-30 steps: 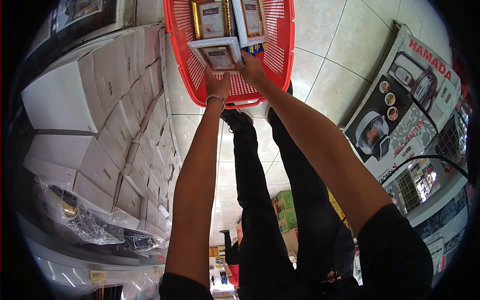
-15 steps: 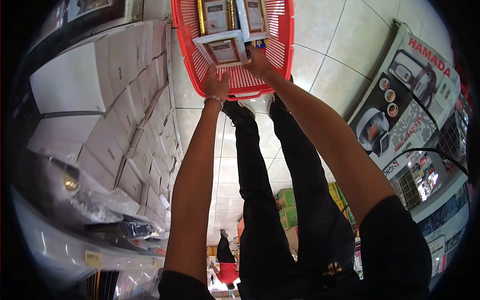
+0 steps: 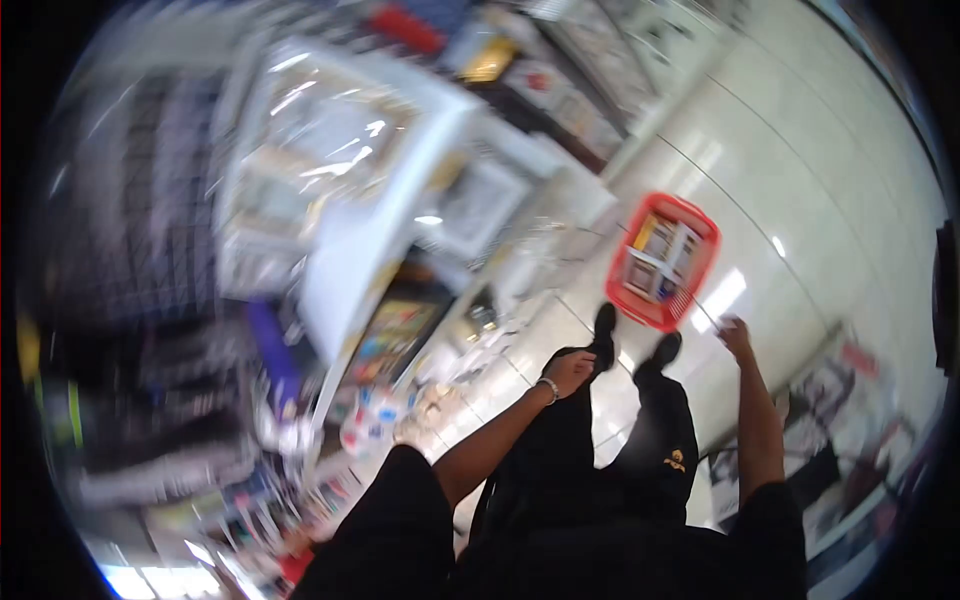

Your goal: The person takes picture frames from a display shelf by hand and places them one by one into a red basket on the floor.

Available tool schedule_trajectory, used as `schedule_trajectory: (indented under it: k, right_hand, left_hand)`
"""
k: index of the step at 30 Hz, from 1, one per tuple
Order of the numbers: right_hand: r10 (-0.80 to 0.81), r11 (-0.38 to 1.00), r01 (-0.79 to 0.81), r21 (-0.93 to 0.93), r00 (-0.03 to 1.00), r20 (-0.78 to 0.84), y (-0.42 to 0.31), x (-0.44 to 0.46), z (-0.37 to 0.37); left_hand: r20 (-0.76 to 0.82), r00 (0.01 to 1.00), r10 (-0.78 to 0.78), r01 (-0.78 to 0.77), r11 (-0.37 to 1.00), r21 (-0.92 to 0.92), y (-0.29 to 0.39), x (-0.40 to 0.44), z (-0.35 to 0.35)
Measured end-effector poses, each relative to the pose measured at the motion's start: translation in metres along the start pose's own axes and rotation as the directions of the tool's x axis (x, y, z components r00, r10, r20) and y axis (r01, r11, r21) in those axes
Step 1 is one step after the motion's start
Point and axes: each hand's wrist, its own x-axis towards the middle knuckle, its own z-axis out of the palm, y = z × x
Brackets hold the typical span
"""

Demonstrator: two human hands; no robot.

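A red plastic basket sits on the floor in front of my feet. Inside it lie several picture frames, some gold-edged and some white-edged. My left hand, with a bracelet at the wrist, hangs in front of my leg, apart from the basket. Its fingers look loosely bent and nothing shows in them. To the right of the basket, over the floor, my right hand hangs with loose, slightly spread fingers and no visible object. Both hands are a little blurred.
On the left, a white display shelf carries framed pieces, smeared by motion. Dark framed items stand at the top. Pale tiled floor stretches on the right. Boxed goods stand at the lower right, blurred.
Both hands have left the basket and the frames inside it. My view has risen and swung around, so the basket looks smaller and farther off, and the shelf fills the left.
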Motion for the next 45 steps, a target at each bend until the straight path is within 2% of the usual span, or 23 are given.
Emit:
schedule_trajectory:
  k: [2, 6, 8, 11, 13, 14, 15, 17, 19, 21, 24, 27, 29, 30, 34, 37, 38, 39, 40, 41, 42, 43, 45]
  right_hand:
    - [0.480, 0.867, -0.470, 0.166, 0.877, -0.026, -0.080, -0.022, -0.051]
    - [0.542, 0.686, -0.442, 0.578, 0.841, 0.000, -0.084, -0.072, -0.101]
    - [0.575, 0.702, -0.451, 0.551, 0.816, -0.064, -0.137, -0.121, -0.104]
    - [0.634, 0.635, -0.491, 0.597, 0.773, -0.038, -0.144, -0.181, -0.085]
    - [0.649, 0.429, -0.627, 0.650, 0.715, 0.261, -0.091, -0.207, -0.072]
    - [0.422, 0.652, -0.537, 0.536, 0.844, 0.332, -0.110, -0.239, -0.063]
    - [0.317, 0.851, -0.416, 0.320, 0.893, 0.318, -0.120, -0.248, -0.049]
    - [0.048, 0.968, 0.040, -0.246, 0.938, 0.343, -0.102, -0.254, -0.027]
    - [-0.238, 0.737, 0.452, -0.502, 0.869, 0.434, -0.069, -0.254, -0.010]
    - [-0.027, 0.822, 0.189, -0.537, 0.955, 0.294, -0.122, -0.257, 0.006]
    - [0.117, 0.836, 0.009, -0.549, 0.974, 0.194, -0.168, -0.257, 0.021]
    - [0.207, 0.866, -0.114, -0.486, 0.968, 0.142, -0.192, -0.246, 0.020]
    - [0.526, 0.802, -0.569, 0.179, 0.816, 0.238, -0.216, -0.255, 0.009]
    - [0.533, 0.800, -0.575, 0.173, 0.812, 0.237, -0.243, -0.258, 0.004]
    - [0.321, 0.936, -0.337, 0.100, 0.936, 0.145, -0.319, -0.265, -0.008]
    - [-0.071, 0.993, 0.069, 0.098, 0.997, 0.020, -0.252, -0.257, -0.006]
    - [-0.161, 0.886, 0.203, -0.418, 0.978, 0.135, -0.223, -0.257, -0.004]
    - [-0.247, 0.512, 0.343, -0.787, 0.937, 0.248, -0.201, -0.256, -0.001]
    - [-0.031, 0.671, 0.325, -0.666, 0.910, 0.414, -0.186, -0.258, -0.017]
    - [-0.590, 0.629, 0.501, -0.595, 0.805, 0.054, -0.268, -0.300, -0.008]
    - [0.002, 0.997, -0.005, -0.079, 0.999, -0.043, -0.245, -0.283, 0.005]
    - [0.593, 0.714, -0.449, 0.537, 0.796, -0.122, -0.217, -0.268, 0.017]
    - [0.680, 0.580, -0.549, 0.602, 0.733, 0.013, -0.260, -0.277, 0.007]
  left_hand:
    - [-0.127, 0.990, 0.052, -0.056, 0.998, -0.026, 0.053, -0.042, -0.027]
    - [-0.419, 0.870, 0.260, -0.306, 0.951, -0.045, 0.119, -0.103, -0.088]
    - [-0.587, 0.733, 0.344, -0.400, 0.916, 0.037, 0.146, -0.135, -0.138]
    - [-0.852, 0.307, 0.424, -0.349, 0.883, 0.313, 0.203, -0.175, -0.235]
    - [-0.890, 0.031, 0.454, -0.192, 0.877, 0.440, 0.230, -0.201, -0.310]
    - [-0.907, -0.067, 0.416, -0.190, 0.887, 0.421, 0.232, -0.207, -0.349]
    - [-0.972, -0.023, 0.235, -0.067, 0.969, 0.236, 0.231, -0.212, -0.386]
    - [-0.915, -0.179, 0.362, 0.144, 0.929, 0.340, 0.220, -0.215, -0.444]
    - [-0.912, -0.117, 0.394, 0.270, 0.896, 0.352, 0.217, -0.220, -0.476]
    - [-0.903, 0.044, 0.428, 0.454, 0.796, 0.399, 0.218, -0.225, -0.489]
    - [-0.910, 0.137, 0.392, 0.434, 0.802, 0.411, 0.224, -0.229, -0.489]
    - [-0.891, 0.116, 0.439, 0.336, 0.826, 0.451, 0.213, -0.226, -0.492]
    - [-0.894, 0.114, 0.434, 0.283, 0.848, 0.448, 0.209, -0.228, -0.485]
    - [-0.896, 0.120, 0.427, 0.284, 0.851, 0.443, 0.208, -0.230, -0.483]
    - [-0.864, 0.059, 0.499, 0.235, 0.835, 0.498, 0.202, -0.236, -0.478]
    - [-0.860, 0.175, 0.480, 0.196, 0.839, 0.508, 0.199, -0.243, -0.481]
    - [-0.826, 0.190, 0.531, 0.108, 0.825, 0.555, 0.195, -0.248, -0.481]
    - [-0.819, 0.227, 0.527, 0.187, 0.802, 0.567, 0.175, -0.244, -0.493]
    - [-0.729, 0.271, 0.629, 0.239, 0.690, 0.684, 0.159, -0.241, -0.502]
    - [-0.721, 0.335, 0.607, 0.232, 0.688, 0.687, 0.163, -0.246, -0.495]
    - [-0.764, 0.370, 0.528, 0.235, 0.743, 0.627, 0.173, -0.254, -0.484]
    - [-0.728, 0.344, 0.592, 0.116, 0.743, 0.659, 0.161, -0.252, -0.488]
    - [-0.668, 0.286, 0.686, 0.199, 0.640, 0.742, 0.192, -0.264, -0.454]
